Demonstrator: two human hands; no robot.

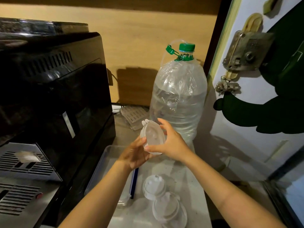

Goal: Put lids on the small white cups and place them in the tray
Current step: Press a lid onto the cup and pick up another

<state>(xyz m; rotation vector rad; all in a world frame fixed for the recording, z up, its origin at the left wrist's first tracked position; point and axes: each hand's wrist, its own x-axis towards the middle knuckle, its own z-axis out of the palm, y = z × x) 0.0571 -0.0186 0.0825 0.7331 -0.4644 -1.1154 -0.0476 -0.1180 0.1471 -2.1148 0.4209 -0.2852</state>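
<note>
Translucent white cup [153, 137], hinged lid tilted, gripped by 2 hands

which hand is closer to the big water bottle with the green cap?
Right. The right hand sits just in front of the water bottle, its fingers overlapping the bottle's base in view. The left hand is lower and further left, over the tray.
</note>
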